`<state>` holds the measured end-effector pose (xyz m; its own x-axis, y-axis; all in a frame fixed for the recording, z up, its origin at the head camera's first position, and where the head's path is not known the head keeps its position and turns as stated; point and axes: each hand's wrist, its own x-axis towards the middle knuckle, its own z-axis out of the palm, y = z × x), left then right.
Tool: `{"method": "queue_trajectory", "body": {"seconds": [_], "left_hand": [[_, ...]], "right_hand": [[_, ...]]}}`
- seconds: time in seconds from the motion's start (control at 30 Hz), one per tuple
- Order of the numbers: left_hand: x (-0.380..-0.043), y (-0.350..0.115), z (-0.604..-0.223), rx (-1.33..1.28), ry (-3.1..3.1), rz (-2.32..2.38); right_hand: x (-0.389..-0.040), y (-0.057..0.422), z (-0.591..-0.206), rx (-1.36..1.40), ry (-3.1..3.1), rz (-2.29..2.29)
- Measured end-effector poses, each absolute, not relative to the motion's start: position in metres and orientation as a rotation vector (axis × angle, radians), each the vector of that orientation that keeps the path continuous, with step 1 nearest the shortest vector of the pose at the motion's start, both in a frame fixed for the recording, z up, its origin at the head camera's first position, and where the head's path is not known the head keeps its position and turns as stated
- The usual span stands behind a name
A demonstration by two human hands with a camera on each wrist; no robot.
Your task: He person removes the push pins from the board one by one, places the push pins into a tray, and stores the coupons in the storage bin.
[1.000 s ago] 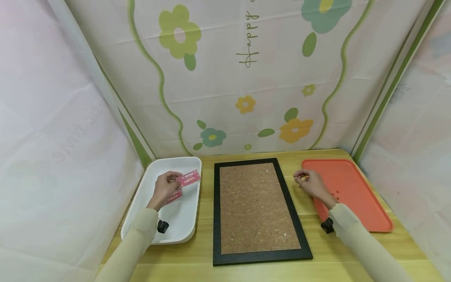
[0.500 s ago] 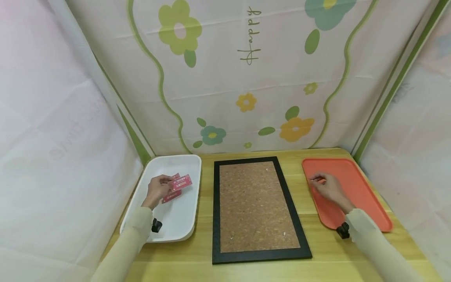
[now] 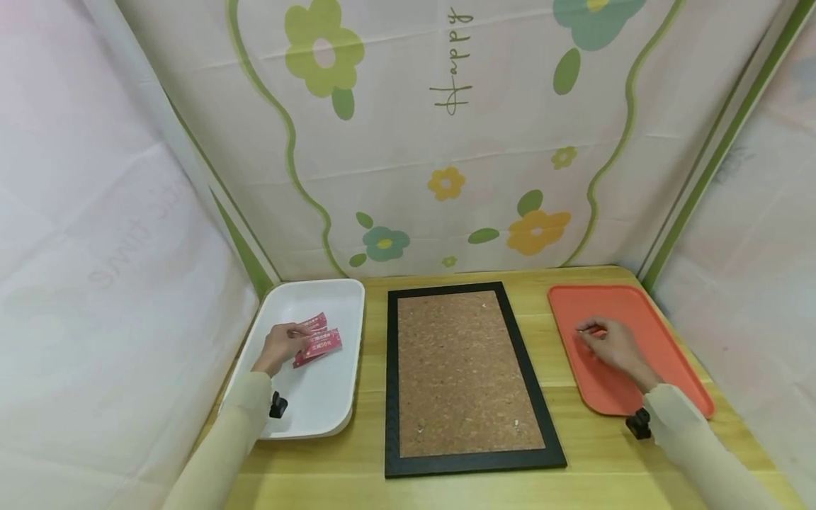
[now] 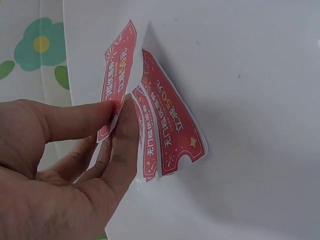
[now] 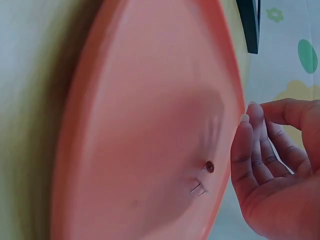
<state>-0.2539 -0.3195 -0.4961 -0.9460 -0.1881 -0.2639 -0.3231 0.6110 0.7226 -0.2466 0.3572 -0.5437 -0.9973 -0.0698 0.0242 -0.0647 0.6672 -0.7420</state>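
Note:
My left hand [image 3: 280,346] pinches a pink-red printed coupon [image 4: 119,70] between thumb and fingers, over the white basin [image 3: 319,411]. Below it two more coupons [image 4: 175,117] overlap on the basin's floor, partly behind my fingers. The right hand [image 3: 613,346] hovers over the orange-red tray [image 3: 656,354], thumb and fingertips drawn together; I cannot tell whether something small sits between them. A thumbtack [image 5: 209,166] with a round brownish head lies on the tray close to that hand, with thin metal points [image 5: 198,189] showing beside it.
Between basin and tray lies a cork board [image 3: 465,375] in a black frame [image 3: 474,464], with small whitish bits [image 3: 516,423] near three corners. All stand on a wooden table [image 3: 370,489]. Flowered cloth walls [image 3: 395,142] close in the back and sides.
My right hand has moved from the tray's left edge, beside the board, rightward over the tray. The left hand has shifted slightly left with its coupon, which has dropped lower over the others.

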Motion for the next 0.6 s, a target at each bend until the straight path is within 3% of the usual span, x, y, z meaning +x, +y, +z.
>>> {"method": "queue_trajectory", "body": {"seconds": [0.6], "left_hand": [[-0.259,-0.326,-0.501,-0.436,2.662,0.984]], "right_hand": [[-0.236,0.382,-0.554,-0.072,2.838,-1.245]]}}
